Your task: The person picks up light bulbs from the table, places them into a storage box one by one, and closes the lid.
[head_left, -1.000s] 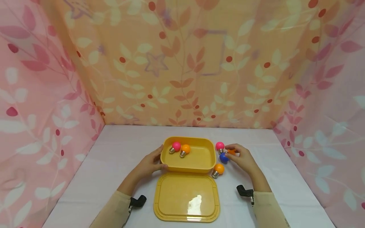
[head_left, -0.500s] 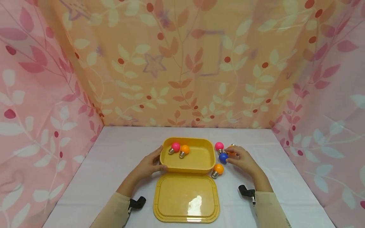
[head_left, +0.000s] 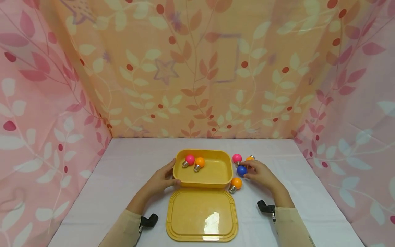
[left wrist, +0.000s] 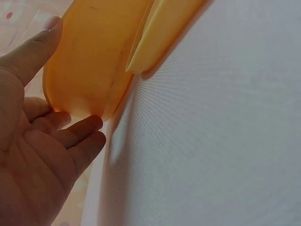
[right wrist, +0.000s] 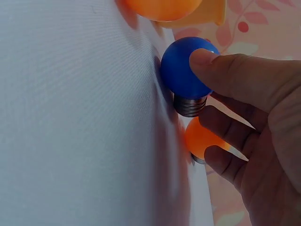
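My left hand (head_left: pixel 158 178) grips the left end of a yellow plastic box (head_left: pixel 203 183), thumb on its front wall and fingers around the end. In the left wrist view, the fingertips touch the box wall (left wrist: pixel 94 56). A pink bulb (head_left: pixel 190 159) and an orange bulb (head_left: pixel 200 162) lie inside the box. Right of it, my right hand (head_left: pixel 260 175) pinches a blue light bulb (head_left: pixel 241 171). The right wrist view shows the thumb on the blue globe (right wrist: pixel 181 66), the metal screw base below; the index finger is partly hidden behind it.
Outside the box's right end lie a pink bulb (head_left: pixel 237 157), an orange bulb (head_left: pixel 236 183) near the front corner, and another orange bulb (head_left: pixel 250 158) partly behind my right hand. A yellow lid (head_left: pixel 202 214) lies flat before the box. Patterned cloth (head_left: pixel 197 68) walls surround the white table.
My right hand's fingers have closed in on the blue bulb, shifting slightly left. More of the orange bulb behind that hand shows. My left hand stays at the box.
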Available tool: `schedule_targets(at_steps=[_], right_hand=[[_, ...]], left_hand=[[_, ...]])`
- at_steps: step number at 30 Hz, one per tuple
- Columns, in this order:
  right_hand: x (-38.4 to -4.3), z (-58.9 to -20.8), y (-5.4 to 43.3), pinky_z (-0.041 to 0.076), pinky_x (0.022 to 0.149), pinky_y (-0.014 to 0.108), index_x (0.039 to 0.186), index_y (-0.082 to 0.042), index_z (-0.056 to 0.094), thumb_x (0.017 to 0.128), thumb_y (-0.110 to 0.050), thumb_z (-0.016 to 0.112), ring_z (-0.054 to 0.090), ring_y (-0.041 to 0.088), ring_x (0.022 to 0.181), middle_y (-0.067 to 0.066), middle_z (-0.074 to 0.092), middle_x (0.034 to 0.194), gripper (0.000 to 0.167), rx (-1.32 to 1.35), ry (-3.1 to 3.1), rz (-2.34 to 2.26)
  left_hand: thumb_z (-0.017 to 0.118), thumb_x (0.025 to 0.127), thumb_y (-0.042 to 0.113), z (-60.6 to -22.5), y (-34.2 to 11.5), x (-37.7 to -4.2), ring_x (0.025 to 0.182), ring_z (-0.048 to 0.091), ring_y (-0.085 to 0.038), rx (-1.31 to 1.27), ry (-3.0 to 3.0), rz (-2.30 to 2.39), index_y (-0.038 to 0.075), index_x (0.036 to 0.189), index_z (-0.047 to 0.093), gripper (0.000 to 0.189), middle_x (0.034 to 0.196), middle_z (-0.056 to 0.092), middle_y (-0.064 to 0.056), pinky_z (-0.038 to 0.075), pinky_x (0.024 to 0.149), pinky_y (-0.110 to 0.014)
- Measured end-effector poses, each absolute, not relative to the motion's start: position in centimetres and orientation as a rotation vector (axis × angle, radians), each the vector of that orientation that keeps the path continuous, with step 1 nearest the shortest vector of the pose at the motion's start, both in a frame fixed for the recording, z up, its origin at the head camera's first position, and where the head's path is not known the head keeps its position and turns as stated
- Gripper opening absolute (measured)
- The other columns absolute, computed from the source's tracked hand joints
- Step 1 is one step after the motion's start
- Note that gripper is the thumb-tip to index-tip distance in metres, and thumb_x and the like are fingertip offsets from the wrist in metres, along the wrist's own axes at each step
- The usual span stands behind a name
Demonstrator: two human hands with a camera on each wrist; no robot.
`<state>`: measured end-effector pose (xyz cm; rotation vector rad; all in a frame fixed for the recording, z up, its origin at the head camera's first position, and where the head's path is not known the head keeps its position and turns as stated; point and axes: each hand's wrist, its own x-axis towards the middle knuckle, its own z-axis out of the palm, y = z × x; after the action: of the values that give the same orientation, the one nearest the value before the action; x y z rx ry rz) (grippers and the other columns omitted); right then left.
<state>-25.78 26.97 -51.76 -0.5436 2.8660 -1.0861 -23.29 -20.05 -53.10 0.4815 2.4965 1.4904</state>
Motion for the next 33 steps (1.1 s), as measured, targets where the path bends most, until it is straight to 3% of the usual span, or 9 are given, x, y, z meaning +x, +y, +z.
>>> schedule_targets(at_steps=[8,18,25,33], right_hand=[[-25.7,-51.9,26.9,0.053,0.101,0.054,0.130,-0.014,0.070,0.086,-0.014,0.084,0.061,0.026,0.108,0.003,0.068,0.117,0.046,-0.528,2.854,-1.071],[-25.7,-51.3,27.2,0.052,0.080,0.029,0.125,-0.021,0.072,0.085,-0.026,0.086,0.056,0.019,0.091,-0.003,0.066,0.105,0.043,-0.495,2.887,-1.042],[-25.3,-50.3,27.4,0.051,0.082,0.033,0.125,-0.022,0.071,0.086,-0.033,0.085,0.057,0.024,0.096,-0.001,0.067,0.104,0.043,-0.458,2.913,-1.141],[-25.1,-49.6,26.8,0.050,0.085,0.035,0.127,-0.023,0.070,0.087,-0.042,0.082,0.055,0.023,0.099,-0.001,0.066,0.104,0.047,-0.383,2.925,-1.172]], left_hand=[[0.084,0.083,0.042,-52.9,-19.9,-23.2,0.152,0.033,-0.025,0.488,2.504,1.484,0.019,0.165,0.023,0.105,0.170,0.021,0.003,0.029,0.123,-0.046],[0.084,0.083,0.044,-52.8,-20.0,-23.1,0.152,0.033,-0.025,0.505,2.511,1.468,0.019,0.165,0.021,0.106,0.170,0.021,0.002,0.029,0.123,-0.045],[0.083,0.084,0.041,-52.8,-20.0,-23.2,0.152,0.034,-0.026,0.502,2.496,1.490,0.019,0.165,0.022,0.104,0.170,0.021,-0.001,0.032,0.121,-0.044],[0.083,0.085,0.039,-52.6,-19.9,-23.1,0.152,0.034,-0.028,0.512,2.499,1.490,0.016,0.165,0.021,0.104,0.171,0.021,-0.004,0.029,0.122,-0.046]])
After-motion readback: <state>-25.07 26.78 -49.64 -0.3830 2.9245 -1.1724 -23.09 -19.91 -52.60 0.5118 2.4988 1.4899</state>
